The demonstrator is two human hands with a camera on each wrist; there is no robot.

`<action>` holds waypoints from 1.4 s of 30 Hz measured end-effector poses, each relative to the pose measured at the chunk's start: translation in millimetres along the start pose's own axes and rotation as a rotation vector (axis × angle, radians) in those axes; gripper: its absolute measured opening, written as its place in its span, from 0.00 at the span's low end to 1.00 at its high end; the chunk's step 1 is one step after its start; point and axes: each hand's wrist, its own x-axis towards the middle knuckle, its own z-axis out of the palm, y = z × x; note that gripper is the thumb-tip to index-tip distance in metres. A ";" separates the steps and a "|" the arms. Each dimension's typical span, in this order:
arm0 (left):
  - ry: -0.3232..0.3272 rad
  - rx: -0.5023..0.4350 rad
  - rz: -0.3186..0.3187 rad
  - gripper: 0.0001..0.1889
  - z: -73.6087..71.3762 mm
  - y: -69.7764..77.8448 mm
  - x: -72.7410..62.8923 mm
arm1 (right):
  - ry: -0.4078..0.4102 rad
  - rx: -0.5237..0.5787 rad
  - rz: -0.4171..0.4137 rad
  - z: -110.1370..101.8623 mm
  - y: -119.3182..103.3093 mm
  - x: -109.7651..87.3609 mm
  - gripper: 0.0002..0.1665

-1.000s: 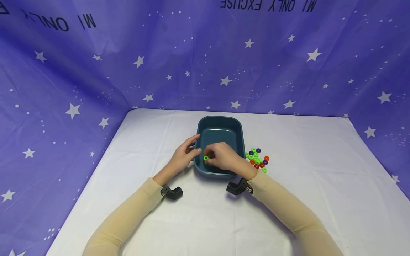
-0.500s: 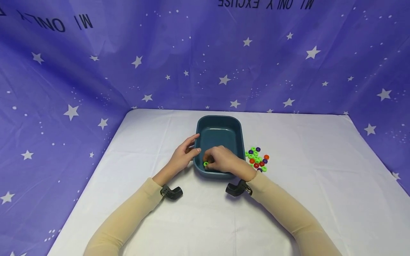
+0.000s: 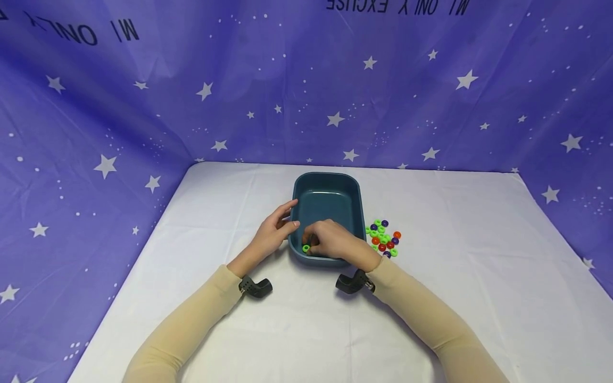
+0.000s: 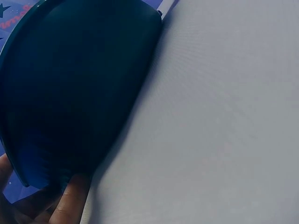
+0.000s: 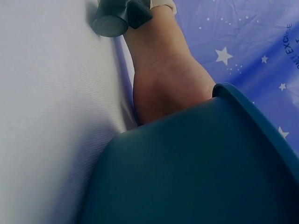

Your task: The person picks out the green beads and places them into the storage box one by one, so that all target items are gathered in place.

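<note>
A dark teal rectangular bin (image 3: 330, 205) stands on the white-covered table. My left hand (image 3: 270, 234) rests against its left side in the head view, thumb and forefinger reaching the rim with fingers extended. In the left wrist view, fingers (image 4: 72, 198) touch the outer wall of the bin (image 4: 79, 84). My right hand (image 3: 330, 239) reaches over the near right corner into the bin and pinches a bright green ring-shaped bead (image 3: 305, 248) low near its front left. The right wrist view shows only the palm heel (image 5: 173, 93) behind the bin wall (image 5: 187, 163); the fingers are hidden.
Right of the bin lies a loose cluster of beads (image 3: 384, 240) in green, purple, orange and red. The bin's raised walls stand around the right hand. A purple star-printed curtain (image 3: 306, 90) closes off the back and sides of the table (image 3: 460, 213).
My right hand has gone down and slightly toward the bin's near side with the green bead. The left hand stays on the rim. The head view has shifted slightly.
</note>
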 end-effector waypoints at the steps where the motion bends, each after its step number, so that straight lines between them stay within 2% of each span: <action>1: 0.001 0.001 0.000 0.32 0.1 0.3 0.0 | 0.000 0.001 0.001 0.0 0.2 -0.1 0.09; 9: 0.001 -0.009 -0.007 0.33 0.3 5.6 -0.1 | 0.009 -0.001 -0.009 -1.2 0.3 -0.3 0.09; 17: 0.001 -0.007 -0.014 0.32 -0.9 4.0 -1.2 | 0.021 -0.004 0.002 -2.5 -0.3 -0.7 0.10; 24: 0.003 0.007 -0.017 0.32 -1.2 2.4 -2.1 | 0.118 0.023 -0.043 -8.1 2.3 -4.9 0.12; 29: -0.010 -0.002 -0.023 0.32 0.7 2.0 -1.5 | 0.196 0.038 -0.037 -18.8 8.2 -12.4 0.13; 42: 0.016 0.000 -0.020 0.32 0.3 1.7 -1.4 | 0.398 0.066 -0.017 -48.1 39.5 -52.4 0.14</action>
